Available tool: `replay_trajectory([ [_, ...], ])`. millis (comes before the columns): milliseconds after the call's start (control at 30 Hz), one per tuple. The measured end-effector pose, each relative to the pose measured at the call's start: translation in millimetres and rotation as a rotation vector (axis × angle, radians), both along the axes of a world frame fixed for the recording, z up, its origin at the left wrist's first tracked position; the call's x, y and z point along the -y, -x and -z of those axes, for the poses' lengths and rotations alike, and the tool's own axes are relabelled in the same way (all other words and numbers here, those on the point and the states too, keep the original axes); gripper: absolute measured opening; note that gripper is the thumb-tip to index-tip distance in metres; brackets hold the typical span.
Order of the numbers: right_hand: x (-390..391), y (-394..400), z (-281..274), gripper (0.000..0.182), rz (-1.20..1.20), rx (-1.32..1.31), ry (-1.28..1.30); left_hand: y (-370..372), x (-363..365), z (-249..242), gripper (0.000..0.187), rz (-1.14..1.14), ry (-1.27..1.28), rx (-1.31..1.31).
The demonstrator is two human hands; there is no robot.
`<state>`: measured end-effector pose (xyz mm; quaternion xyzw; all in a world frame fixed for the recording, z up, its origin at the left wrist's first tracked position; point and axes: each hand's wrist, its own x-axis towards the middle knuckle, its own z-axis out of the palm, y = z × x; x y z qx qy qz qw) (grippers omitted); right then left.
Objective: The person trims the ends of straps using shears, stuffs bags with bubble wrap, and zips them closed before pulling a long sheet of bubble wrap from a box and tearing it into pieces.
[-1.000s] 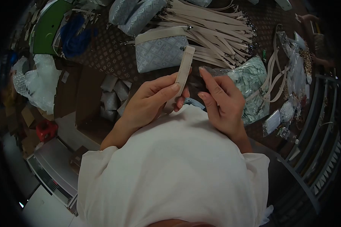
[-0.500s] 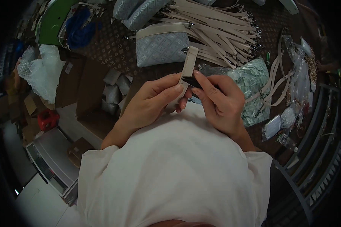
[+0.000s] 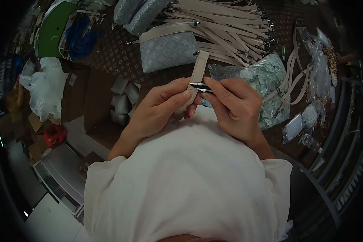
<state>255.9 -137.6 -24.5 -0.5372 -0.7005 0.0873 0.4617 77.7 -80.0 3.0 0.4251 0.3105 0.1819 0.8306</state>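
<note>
My left hand (image 3: 159,105) is closed on a beige strap (image 3: 199,68), its thumb pressed flat against the stitched band. The strap's upper end, with a small metal fitting, sticks up above my fingers. Between thumb and fingers, my right hand (image 3: 236,101) pinches what look like small dark thread snips (image 3: 200,86), whose shiny point lies against the strap beside my left thumb. Their rear part is hidden in my right hand. Just beyond my hands stands a grey patterned pouch (image 3: 169,50) with a beige top edge.
Many beige straps (image 3: 226,28) with metal clasps lie fanned out at the back. A clear bag of pale green pieces (image 3: 270,88) lies at right. An open cardboard box (image 3: 97,103) with wrapped bundles stands at left, below bubble wrap (image 3: 48,86). Metal rack bars (image 3: 330,161) run along the right.
The snips have turned so their shiny point now shows across the strap. Both hands keep their hold in nearly the same place; the view has shifted slightly.
</note>
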Motion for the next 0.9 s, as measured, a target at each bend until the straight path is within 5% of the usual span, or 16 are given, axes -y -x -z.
replay_trajectory([
  [300, 1, 5, 8, 0.03, 0.006, -0.16, 0.087, 0, -3, 2, 0.03, -0.01, 0.071, -0.03],
  [467, -10, -9, 48, 0.028, 0.296, -0.661, 0.25, -5, -5, 5, 0.032, -0.059, 0.151, -0.013],
  [600, -9, -20, 144, 0.027, 0.239, -0.345, 0.634, -11, -12, 23, 0.036, -0.109, 0.21, -0.015],
  [700, -12, -28, 180, 0.029, 0.209, -0.207, 0.27, -9, -20, 41, 0.037, -0.133, 0.227, 0.007],
  [800, -46, -103, 151, 0.023, 0.435, -0.417, 0.387, -20, -23, 44, 0.039, -0.171, 0.238, 0.043],
  [900, -77, -216, 157, 0.026, 0.752, -0.023, 0.606, -28, -28, 37, 0.04, -0.193, 0.302, 0.105],
])
